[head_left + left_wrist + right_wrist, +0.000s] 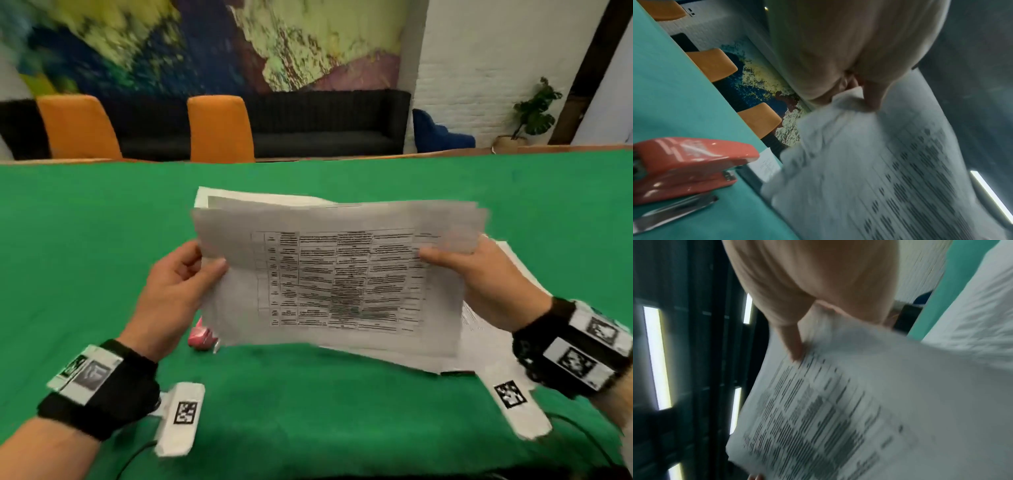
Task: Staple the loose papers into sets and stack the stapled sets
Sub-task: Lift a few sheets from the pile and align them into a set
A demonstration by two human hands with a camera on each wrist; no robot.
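A set of printed sheets with a table (335, 277) is held up above the green table (85, 240). My left hand (178, 291) pinches the left edge of the set (869, 162), thumb on top. My right hand (479, 281) pinches the right edge of the set (859, 402), thumb on the printed face. A red stapler (202, 337) lies on the cloth just under the set's lower left corner; in the left wrist view the stapler (688, 167) sits closed beside the hand. More papers (486, 325) lie flat under and right of the held set.
Another sheet (239, 197) shows behind the held set's top edge. Two orange chairs (219, 126) stand at the table's far edge, with a dark sofa (325, 123) behind. A black cable (137, 455) trails near the front edge.
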